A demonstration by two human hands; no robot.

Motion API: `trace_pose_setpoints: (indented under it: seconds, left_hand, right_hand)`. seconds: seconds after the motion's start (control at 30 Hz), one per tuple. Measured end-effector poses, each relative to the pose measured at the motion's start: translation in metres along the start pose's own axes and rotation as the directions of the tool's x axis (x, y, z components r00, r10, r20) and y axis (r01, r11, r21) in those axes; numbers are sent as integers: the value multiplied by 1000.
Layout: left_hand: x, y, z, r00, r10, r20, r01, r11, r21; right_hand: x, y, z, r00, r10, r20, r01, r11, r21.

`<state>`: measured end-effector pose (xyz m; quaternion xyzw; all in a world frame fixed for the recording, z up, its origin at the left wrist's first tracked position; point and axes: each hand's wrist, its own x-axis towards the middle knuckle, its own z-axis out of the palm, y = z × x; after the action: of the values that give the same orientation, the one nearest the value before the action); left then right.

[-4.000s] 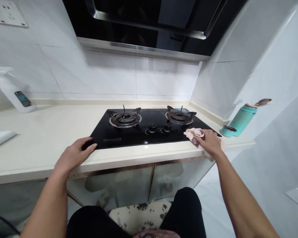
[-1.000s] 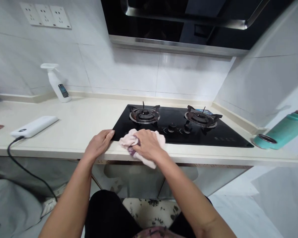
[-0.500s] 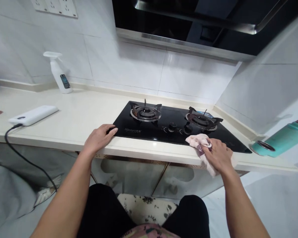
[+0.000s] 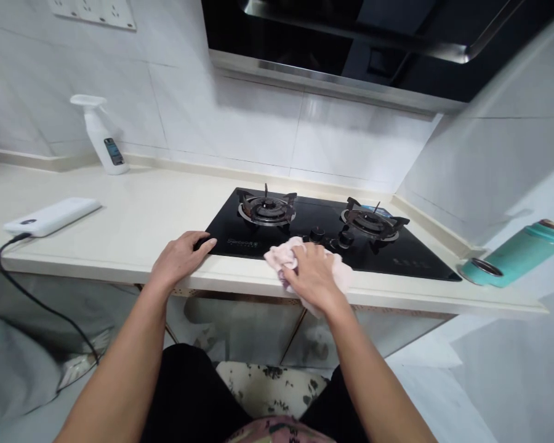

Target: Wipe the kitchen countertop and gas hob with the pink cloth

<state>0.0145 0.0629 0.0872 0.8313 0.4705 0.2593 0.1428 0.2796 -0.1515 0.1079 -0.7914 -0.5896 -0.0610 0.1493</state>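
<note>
Here: head-worn view, forward and down onto a gas hob (image 4: pixel 397 261) set into a pale kitchen surface (image 4: pixel 133 209).

Left hand (image 4: pixel 180 258): open, palm down, fingers lightly curled, fingertips on the front edge of the hob.

Right hand (image 4: pixel 311 277): palm down on the cloth, fingers spread across its top; firm grip or plain pressure, impossible to tell.

Cloth (image 4: pixel 277 255): pale pink, crumpled, under the right hand, across the front edge of the hob and the strip of surface before it, one fold hanging over the surface edge.

Hob: black glass, two blackened burners (image 4: pixel 266 209) side by side, two knobs (image 4: pixel 317 234) between and in front of them, just behind the cloth.

Surface, left: white power bank (image 4: pixel 50 216) lying flat, black cable (image 4: pixel 32 311) dropping from its end over the edge; spray bottle (image 4: pixel 104 141) upright against the tiled wall.

Surface, right: teal flask (image 4: pixel 512 261) lying tilted near the corner, well apart from the hands.

Above: black range hood (image 4: pixel 327 80) with steel trim.

Below: black trouser legs (image 4: pixel 189 387) on either side of a floral stool (image 4: pixel 272 391).
</note>
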Motion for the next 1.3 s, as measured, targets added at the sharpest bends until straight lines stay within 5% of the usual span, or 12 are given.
trace_pose_setpoints:
  seconds: [0.23, 0.37, 0.47, 0.63, 0.87, 1.07, 1.3]
  left_hand:
    - [1, -1, -3, 998, 11, -58, -17, 996, -91]
    - [-9, 10, -4, 977, 16, -213, -68, 969, -238]
    - [-22, 27, 3, 952, 147, -269, -220, 939, -266]
    - [-38, 66, 22, 912, 405, -65, -410, 906, -104]
    - [-55, 136, 34, 909, 416, -8, -405, 888, 217]
    - [-61, 160, 50, 907, 419, 39, -417, 881, 223]
    - [-55, 142, 46, 913, 408, 10, -403, 896, 186]
  right_hand:
    - [41, -81, 19, 976, -215, 27, 210, 969, 128]
    - [49, -93, 26, 926, -377, -25, 366, 878, 308]
    - [43, -75, 20, 919, -392, -35, 367, 822, 435]
    - [14, -7, 11, 945, -313, -98, 326, 867, 376]
    - [-27, 96, 22, 955, 37, -296, 67, 941, 331]
    - [-28, 97, 29, 941, 72, -331, -17, 986, 168]
    - [-32, 102, 33, 952, 21, -305, 9, 995, 97]
